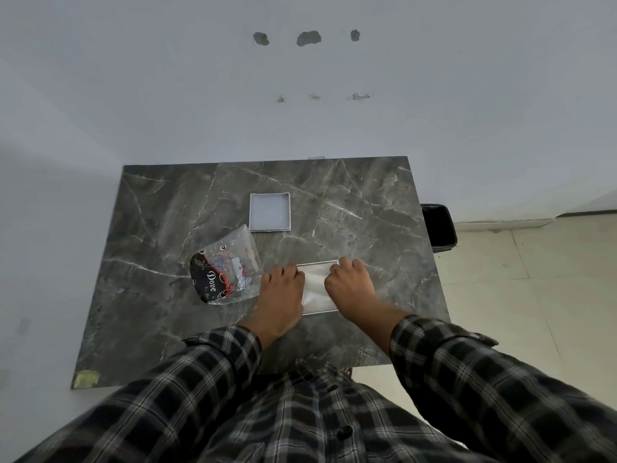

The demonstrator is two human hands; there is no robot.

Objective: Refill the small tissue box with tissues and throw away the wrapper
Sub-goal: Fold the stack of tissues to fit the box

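The small tissue box (317,264) lies open near the middle of the dark marble table (367,208), with a stack of white tissues (315,289) inside it. My left hand (282,290) presses on the left side of the tissues, fingers curled down. My right hand (350,285) presses on the right side, its fingertips at the box's far rim. The clear plastic wrapper (225,267), printed in black and red, lies on the table just left of my left hand. The box's white square lid (270,212) rests upside down farther back.
A black waste bin (439,228) stands on the floor at the table's right edge. A white wall runs behind and to the left of the table. Tiled floor lies to the right. A patch of yellowish tape (86,378) marks the table's near left corner.
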